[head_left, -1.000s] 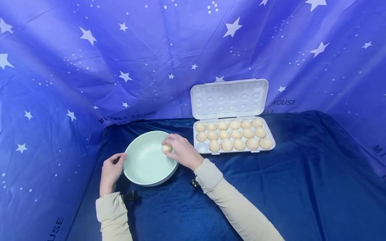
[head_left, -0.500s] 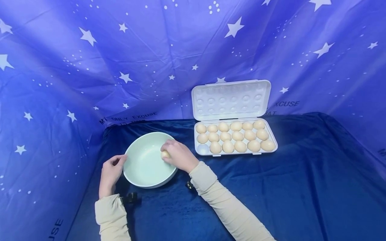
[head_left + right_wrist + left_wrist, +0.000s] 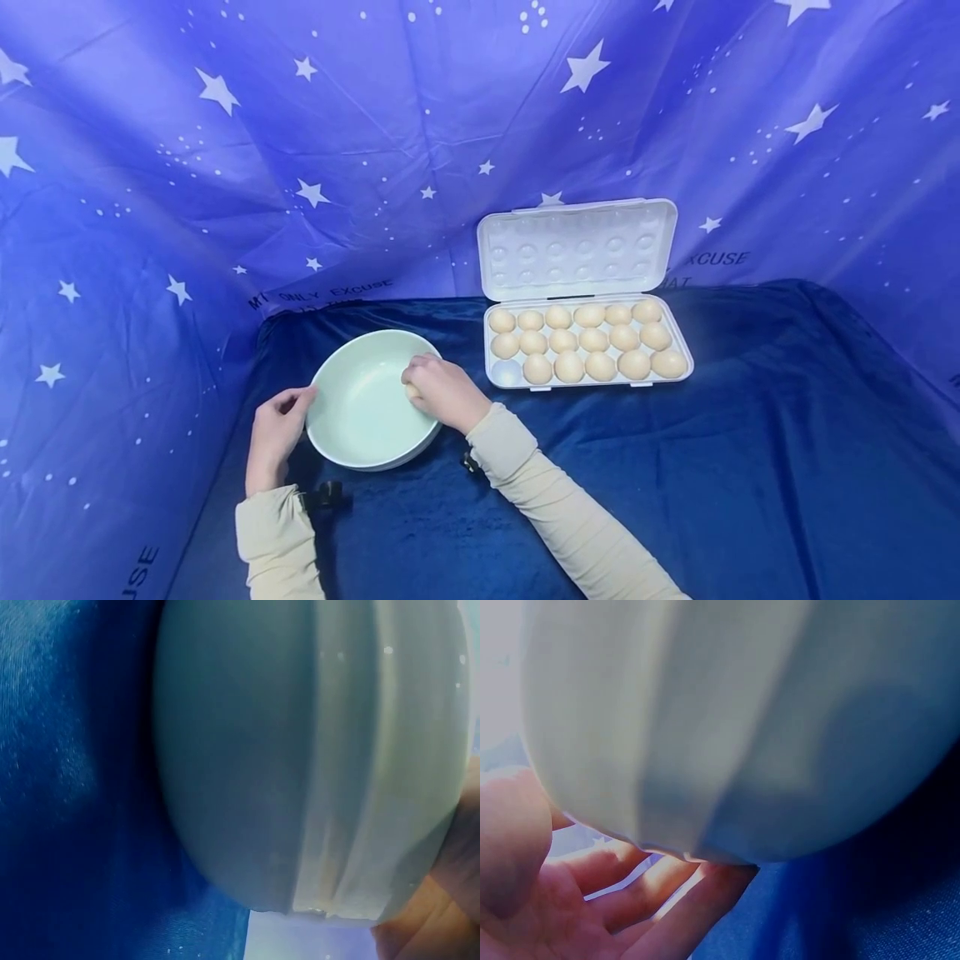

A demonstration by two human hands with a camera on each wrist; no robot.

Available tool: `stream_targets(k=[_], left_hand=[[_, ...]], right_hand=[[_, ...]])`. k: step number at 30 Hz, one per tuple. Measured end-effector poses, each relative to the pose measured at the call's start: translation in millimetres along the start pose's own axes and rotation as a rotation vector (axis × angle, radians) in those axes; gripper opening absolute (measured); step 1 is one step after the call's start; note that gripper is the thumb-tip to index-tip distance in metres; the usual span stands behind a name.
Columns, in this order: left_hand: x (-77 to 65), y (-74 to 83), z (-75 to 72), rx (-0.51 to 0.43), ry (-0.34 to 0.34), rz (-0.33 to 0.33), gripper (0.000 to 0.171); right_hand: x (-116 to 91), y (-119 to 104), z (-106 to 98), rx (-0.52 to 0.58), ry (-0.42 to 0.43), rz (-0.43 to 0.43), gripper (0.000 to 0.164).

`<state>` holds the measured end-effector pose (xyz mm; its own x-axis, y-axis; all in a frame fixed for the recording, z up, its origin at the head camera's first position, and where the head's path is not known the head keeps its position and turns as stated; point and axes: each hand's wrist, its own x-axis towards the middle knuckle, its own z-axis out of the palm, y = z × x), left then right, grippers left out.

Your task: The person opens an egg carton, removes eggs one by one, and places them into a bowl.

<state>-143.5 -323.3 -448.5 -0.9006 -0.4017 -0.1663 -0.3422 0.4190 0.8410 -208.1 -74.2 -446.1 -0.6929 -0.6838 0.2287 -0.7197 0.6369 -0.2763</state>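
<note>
A pale green bowl (image 3: 363, 417) stands on the dark blue cloth, left of the middle in the head view. My left hand (image 3: 272, 437) grips its left rim, and in the left wrist view the fingers (image 3: 671, 900) touch the bowl's outer wall. At the opposite rim, my right hand (image 3: 450, 393) holds a light brown egg (image 3: 411, 391) just inside the bowl; the fingers hide most of the egg. In the right wrist view the bowl's ribbed outer side (image 3: 247, 750) covers much of the picture, with part of the right hand (image 3: 450, 892) at the lower right.
Behind and to the right, a white egg carton (image 3: 577, 250) stands with its lid raised. Several eggs (image 3: 593, 339) fill its cups, except the front left cup (image 3: 506, 372). A blue star-patterned curtain (image 3: 420, 125) hangs at the back and sides.
My right hand has come down and nearer with the egg along the bowl's right inner wall, and less of the egg shows. The left hand keeps its place on the rim.
</note>
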Motion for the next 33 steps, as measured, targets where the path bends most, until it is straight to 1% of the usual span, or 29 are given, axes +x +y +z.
stream_targets(k=[7,14,20,24,27,30,33], left_hand=[[-0.3,0.0,0.3,-0.030,-0.003,-0.002,0.048],[-1.3,0.3,0.8,-0.032,0.012,0.005,0.046],[-2.8,1.3,0.9,-0.021,0.027,0.014,0.044],[-3.5,1.8,0.2,-0.022,0.021,0.008,0.046],[-2.7,1.9,0.3,-0.014,0.020,0.012,0.047],[-2.7,0.8,0.1,-0.009,0.031,0.015,0.047],[-2.6,2.0,2.2,-0.004,0.042,0.016,0.046]], right_hand=[[-2.0,0.4,-3.4,-0.020,-0.012,-0.020,0.012],[-4.7,2.5,-8.0,-0.006,0.009,-0.044,0.015],[-6.4,6.1,-14.3,0.031,0.005,-0.033,0.023],[-7.3,8.8,-18.1,0.054,0.000,-0.036,0.023],[-8.7,11.3,-21.4,0.101,-0.002,-0.023,0.023],[-10.7,14.4,-24.8,0.150,0.005,-0.012,0.023],[-15.8,20.1,-32.1,0.172,0.021,-0.008,0.023]])
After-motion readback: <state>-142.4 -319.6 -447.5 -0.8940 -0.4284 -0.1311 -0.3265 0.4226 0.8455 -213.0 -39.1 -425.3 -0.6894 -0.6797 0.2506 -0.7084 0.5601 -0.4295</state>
